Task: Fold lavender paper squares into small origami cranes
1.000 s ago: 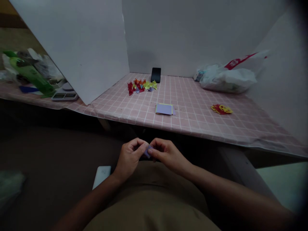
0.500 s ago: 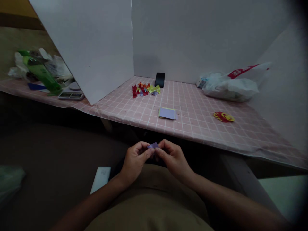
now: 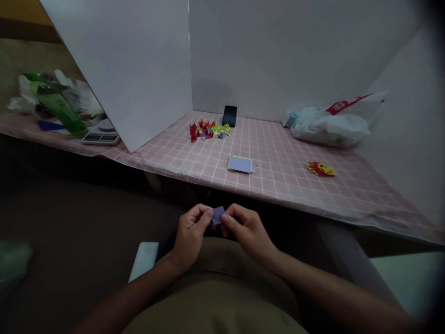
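Note:
A small folded piece of purple paper (image 3: 218,215) is pinched between my two hands, below the table's front edge. My left hand (image 3: 191,234) grips its left side with thumb and fingers. On the opposite side, my right hand (image 3: 248,232) pinches it the same way. Beyond them on the table lies a stack of square paper sheets (image 3: 240,164), purple on top with yellow showing at its edge. Farther back sits a cluster of small folded paper figures (image 3: 208,130) in red, orange, yellow and purple.
The table (image 3: 278,171) has a pink checked cover. A phone (image 3: 230,116) leans at the back. Red and yellow cut-out pieces (image 3: 321,169) and a white plastic bag (image 3: 330,130) lie right. Left of a white panel (image 3: 139,69) are a scale (image 3: 101,138) and a green bottle (image 3: 57,106).
My hands have drawn slightly apart, the left one moving a little left. More of the purple paper's flat face now shows between them.

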Tool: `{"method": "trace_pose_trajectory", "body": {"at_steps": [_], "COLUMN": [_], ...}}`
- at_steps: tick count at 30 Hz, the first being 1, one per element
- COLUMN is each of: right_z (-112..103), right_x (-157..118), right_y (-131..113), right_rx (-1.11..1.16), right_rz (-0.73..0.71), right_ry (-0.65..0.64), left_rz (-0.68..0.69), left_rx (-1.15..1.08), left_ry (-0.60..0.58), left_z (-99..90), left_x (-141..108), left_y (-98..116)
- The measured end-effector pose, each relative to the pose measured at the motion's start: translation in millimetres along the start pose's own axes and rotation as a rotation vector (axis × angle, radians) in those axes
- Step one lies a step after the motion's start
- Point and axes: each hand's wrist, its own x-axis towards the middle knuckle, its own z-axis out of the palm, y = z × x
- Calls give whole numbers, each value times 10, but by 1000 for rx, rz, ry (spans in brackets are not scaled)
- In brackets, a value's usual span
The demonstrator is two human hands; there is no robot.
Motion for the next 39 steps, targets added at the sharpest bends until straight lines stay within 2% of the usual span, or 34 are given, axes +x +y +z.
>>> {"method": "trace_pose_trajectory", "body": {"at_steps": [4,9,14,18,24,31,35,39], "right_z": [-6,-19,-71,-94,-88,-63,-42,-38], "right_x": [12,27,73,90,88,84,69,71], "right_y": [11,22,29,30,19,44,54,61], "right_rx": [-42,-36,50,-7,-53,97,41,47], "right_rz": [21,22,71,90,74,167,121,101], "right_ry": [-8,-30,-82,-21,81,61,74,37], "left_rz": [-55,-127,-198,-192,-171,-135,-180,-168], "left_rx": [-28,14,54,65,125,111,37,41], "left_ry": [16,-40,-172,-222,-189,-204,-204,-160], "left_z": [14,10,-11,-1,2,0,5,-7], "left_x": [21,38,36,53,59,40,43,47], "left_y": [-10,28,53,42,36,30,8,5]}}
